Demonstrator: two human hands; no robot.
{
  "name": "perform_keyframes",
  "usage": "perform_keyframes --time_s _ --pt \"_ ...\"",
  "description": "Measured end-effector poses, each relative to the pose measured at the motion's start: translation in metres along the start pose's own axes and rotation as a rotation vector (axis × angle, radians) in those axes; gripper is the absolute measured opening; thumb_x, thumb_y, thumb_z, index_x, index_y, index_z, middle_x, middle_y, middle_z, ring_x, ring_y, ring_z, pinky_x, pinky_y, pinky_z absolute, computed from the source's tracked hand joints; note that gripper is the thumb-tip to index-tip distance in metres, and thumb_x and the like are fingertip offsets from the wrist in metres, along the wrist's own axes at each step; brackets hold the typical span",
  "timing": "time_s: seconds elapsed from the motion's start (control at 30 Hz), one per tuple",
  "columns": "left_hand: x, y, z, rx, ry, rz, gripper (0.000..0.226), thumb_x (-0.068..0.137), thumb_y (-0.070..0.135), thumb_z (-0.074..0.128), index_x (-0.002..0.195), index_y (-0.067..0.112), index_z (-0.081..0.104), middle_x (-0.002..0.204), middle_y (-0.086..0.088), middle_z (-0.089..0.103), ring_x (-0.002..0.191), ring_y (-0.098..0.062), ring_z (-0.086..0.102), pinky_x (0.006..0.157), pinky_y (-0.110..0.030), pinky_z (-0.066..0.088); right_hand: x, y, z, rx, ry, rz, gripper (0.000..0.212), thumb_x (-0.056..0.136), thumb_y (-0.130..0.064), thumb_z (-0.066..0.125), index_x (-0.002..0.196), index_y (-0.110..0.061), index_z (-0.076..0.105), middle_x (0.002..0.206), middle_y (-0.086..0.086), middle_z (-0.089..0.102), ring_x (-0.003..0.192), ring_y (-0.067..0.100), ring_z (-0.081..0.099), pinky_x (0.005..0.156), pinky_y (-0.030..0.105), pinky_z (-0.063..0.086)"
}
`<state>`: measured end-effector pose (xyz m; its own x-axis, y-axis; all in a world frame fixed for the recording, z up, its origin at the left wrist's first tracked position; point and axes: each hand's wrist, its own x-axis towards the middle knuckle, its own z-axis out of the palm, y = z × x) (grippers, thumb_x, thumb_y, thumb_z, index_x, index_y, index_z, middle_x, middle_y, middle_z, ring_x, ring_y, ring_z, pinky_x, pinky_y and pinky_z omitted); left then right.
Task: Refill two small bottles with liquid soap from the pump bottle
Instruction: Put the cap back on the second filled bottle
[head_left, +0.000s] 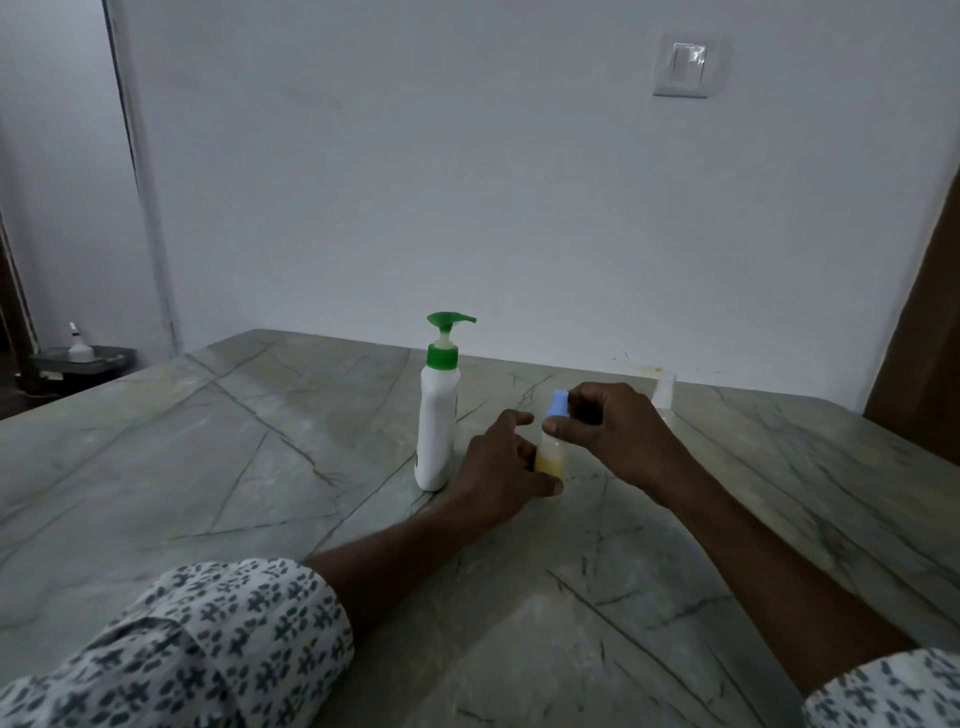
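A white pump bottle (435, 426) with a green pump head stands upright on the stone table (208, 467). Just right of it stands a small clear bottle (549, 457) with yellowish soap in its lower part. My left hand (498, 467) grips this small bottle around its base. My right hand (608, 431) pinches the blue cap (559, 404) on top of it. A second small clear bottle (664, 397) stands farther back on the right, partly hidden behind my right hand.
The table meets a white wall at the back. A brown door or panel (924, 322) rises at the right edge. At far left, off the table, a small white bottle (77, 345) sits on a dark low stand.
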<state>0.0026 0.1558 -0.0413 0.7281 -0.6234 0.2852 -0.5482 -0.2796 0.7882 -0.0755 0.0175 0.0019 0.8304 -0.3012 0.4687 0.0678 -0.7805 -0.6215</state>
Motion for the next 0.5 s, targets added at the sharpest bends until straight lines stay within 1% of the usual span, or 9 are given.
perform_keyframes --time_s 0.07,0.1,0.13,0.2,0.23,0.3,0.4,0.5 --pt "0.000 0.000 0.000 -0.008 0.003 0.008 0.085 0.071 0.025 0.085 0.142 0.021 0.037 0.107 0.002 0.068 0.090 -0.010 0.064 0.072 -0.017 0.047 -0.001 0.002 0.003 -0.010 0.011 0.013 0.027 0.080 -0.038 0.077 0.086 -0.013 0.067 0.082 0.004 0.068 0.077 0.016 0.063 0.068 0.030 0.048" --pt "-0.001 0.000 -0.001 -0.010 0.002 0.012 0.084 0.072 0.024 0.085 0.141 0.021 0.038 0.107 0.002 0.068 0.089 -0.010 0.064 0.071 -0.016 0.047 -0.001 0.002 0.003 0.019 0.005 0.026 0.028 0.080 -0.038 0.077 0.085 -0.012 0.066 0.083 0.006 0.068 0.078 0.019 0.064 0.069 0.033 0.049" --pt "-0.001 0.000 -0.001 -0.010 -0.001 0.017 0.083 0.072 0.024 0.084 0.141 0.021 0.038 0.107 0.002 0.068 0.088 -0.010 0.064 0.071 -0.017 0.047 -0.001 0.003 0.002 0.055 -0.005 0.032 0.028 0.080 -0.037 0.077 0.086 -0.011 0.067 0.085 0.010 0.068 0.081 0.024 0.064 0.073 0.039 0.051" --pt "0.000 0.000 0.000 -0.008 -0.007 0.022 0.081 0.072 0.023 0.084 0.140 0.021 0.039 0.106 0.001 0.069 0.088 -0.011 0.065 0.071 -0.017 0.047 -0.001 0.004 -0.001 0.124 -0.034 0.040 0.023 0.084 -0.031 0.074 0.092 -0.010 0.068 0.093 0.016 0.068 0.089 0.032 0.065 0.083 0.049 0.053" --pt "0.000 0.000 0.000 -0.005 -0.010 0.023 0.081 0.073 0.023 0.084 0.140 0.021 0.039 0.106 0.000 0.069 0.089 -0.012 0.065 0.072 -0.018 0.047 -0.001 0.004 -0.003 0.161 -0.057 0.043 0.017 0.086 -0.027 0.072 0.094 -0.013 0.070 0.097 0.014 0.069 0.093 0.032 0.065 0.088 0.051 0.052" --pt "0.000 0.000 0.000 -0.003 -0.016 0.022 0.080 0.074 0.022 0.083 0.141 0.020 0.038 0.107 -0.001 0.069 0.090 -0.013 0.065 0.074 -0.019 0.048 -0.003 0.003 -0.005 0.232 -0.108 0.050 0.010 0.090 -0.021 0.068 0.099 -0.020 0.072 0.102 0.006 0.072 0.099 0.029 0.066 0.092 0.049 0.052" --pt "0.000 0.000 0.000 -0.020 -0.023 0.013 0.081 0.074 0.020 0.083 0.141 0.018 0.038 0.110 -0.003 0.069 0.093 -0.016 0.066 0.080 -0.024 0.050 -0.003 0.002 -0.008 0.296 -0.146 0.070 0.016 0.091 -0.018 0.066 0.102 -0.028 0.072 0.106 -0.003 0.073 0.103 0.025 0.067 0.093 0.047 0.053" --pt "0.000 -0.001 0.000 -0.042 -0.021 0.003 0.082 0.073 0.020 0.084 0.140 0.019 0.038 0.106 -0.002 0.069 0.093 -0.016 0.066 0.083 -0.028 0.052 -0.002 0.003 -0.015 0.352 -0.182 0.101 0.027 0.092 -0.013 0.064 0.115 -0.027 0.068 0.115 -0.002 0.071 0.110 0.024 0.065 0.096 0.046 0.052"
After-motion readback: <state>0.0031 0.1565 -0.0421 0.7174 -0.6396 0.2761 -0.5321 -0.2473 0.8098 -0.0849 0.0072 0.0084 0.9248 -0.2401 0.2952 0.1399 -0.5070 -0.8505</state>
